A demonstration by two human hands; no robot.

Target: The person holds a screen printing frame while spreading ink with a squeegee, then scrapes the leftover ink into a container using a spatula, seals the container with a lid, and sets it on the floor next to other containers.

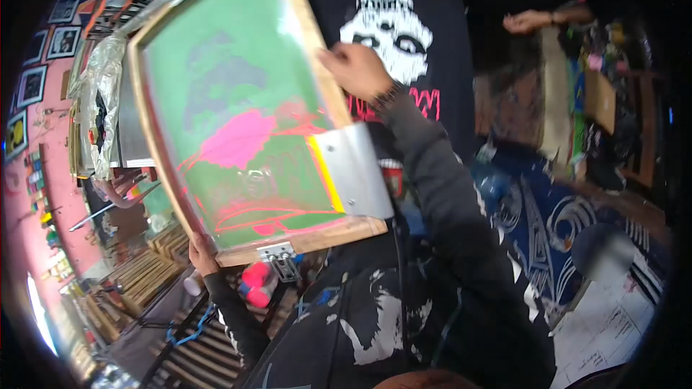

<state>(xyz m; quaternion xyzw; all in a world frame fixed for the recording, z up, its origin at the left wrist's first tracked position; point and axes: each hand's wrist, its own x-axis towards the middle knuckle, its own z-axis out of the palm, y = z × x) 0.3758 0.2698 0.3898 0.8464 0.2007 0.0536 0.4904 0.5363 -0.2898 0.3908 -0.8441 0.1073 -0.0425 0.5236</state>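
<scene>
I hold a wooden-framed printing screen [245,94] tilted up in front of me. Its green mesh carries a smear of pink ink [241,138] and faint lettering. My right hand [360,70] is closed around the right side of the frame. At the lower left corner, my left hand [202,253] grips the wood, its fingers partly hidden. A metal squeegee [360,173] with a yellow blade lies across the screen's lower right edge. Behind the screen is a black T-shirt [450,43] with a white face print [386,36] and pink lettering, partly covered.
A metal hinge clamp [281,261] is at the frame's bottom edge. Wooden frames [144,281] are stacked at lower left. Another person's hand [528,21] shows at upper right, and another person's arm [121,193] at left. White paper sheets [605,324] lie at lower right.
</scene>
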